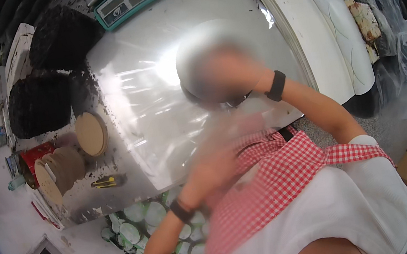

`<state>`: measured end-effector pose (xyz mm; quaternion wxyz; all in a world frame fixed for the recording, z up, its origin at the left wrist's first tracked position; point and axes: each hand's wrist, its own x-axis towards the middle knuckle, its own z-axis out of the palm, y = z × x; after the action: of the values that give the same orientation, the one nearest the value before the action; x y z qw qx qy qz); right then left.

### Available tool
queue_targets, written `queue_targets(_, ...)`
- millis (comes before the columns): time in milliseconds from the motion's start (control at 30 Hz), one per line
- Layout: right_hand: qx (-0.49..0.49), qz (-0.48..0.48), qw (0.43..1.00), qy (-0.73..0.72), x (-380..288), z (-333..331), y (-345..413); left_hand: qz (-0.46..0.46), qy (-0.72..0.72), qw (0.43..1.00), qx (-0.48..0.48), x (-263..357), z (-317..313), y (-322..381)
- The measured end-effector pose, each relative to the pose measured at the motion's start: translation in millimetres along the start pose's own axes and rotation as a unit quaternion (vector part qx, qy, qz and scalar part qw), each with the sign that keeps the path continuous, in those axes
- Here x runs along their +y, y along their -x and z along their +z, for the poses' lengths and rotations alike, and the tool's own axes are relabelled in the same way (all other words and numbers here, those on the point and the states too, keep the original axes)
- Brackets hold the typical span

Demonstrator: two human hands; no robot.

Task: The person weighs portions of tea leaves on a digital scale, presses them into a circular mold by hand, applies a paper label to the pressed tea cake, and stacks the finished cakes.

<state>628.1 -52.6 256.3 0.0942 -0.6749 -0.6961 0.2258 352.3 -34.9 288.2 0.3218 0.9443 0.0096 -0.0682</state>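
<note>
My right hand, badly blurred, is over a round white dish-like object on the shiny metal-like tabletop. Whether its fingers grip that object cannot be made out. A small dark shape, too smeared to name, shows just below this hand. My left hand, also blurred, is at the table's near edge, close in front of the red-and-white checked apron. Its fingers are too indistinct to show whether they hold anything. A dark band circles each wrist.
Dark crumbly blocks and tan round discs occupy the left side, near a yellow-and-black utility knife. A teal-framed digital scale stands at the back. White sheets lie right. Several green-and-white round packages are below the table.
</note>
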Motion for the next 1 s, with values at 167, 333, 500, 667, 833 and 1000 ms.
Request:
queue_targets(167, 0.124, -0.051, 0.99, -0.041, 15, 12, 6, -0.137, 0.58, 0.747, 0.294, -101, -13, -70)
queue_targets(333, 0.157, -0.003, 0.983, -0.09, 27, 21, 10, -0.039, 0.296, 0.88, 0.369, -79, -48, -143)
queue_targets(500, 0.157, -0.003, 0.973, -0.169, 17, -9, 34, 0.02, 0.116, 0.943, 0.312, -77, -15, -159)
queue_targets(667, 0.32, -0.081, 0.906, -0.264, -7, -32, 56, -0.028, -0.108, 0.959, 0.259, -100, 14, -177)
queue_targets(833, 0.263, 0.131, 0.919, -0.263, -10, -19, 53, 0.007, 0.07, 0.987, 0.146, -92, -18, -176)
queue_targets(1000, 0.219, 0.1, 0.931, -0.274, 0, 9, 44, 0.008, -0.031, 0.962, 0.272, -32, -37, -163)
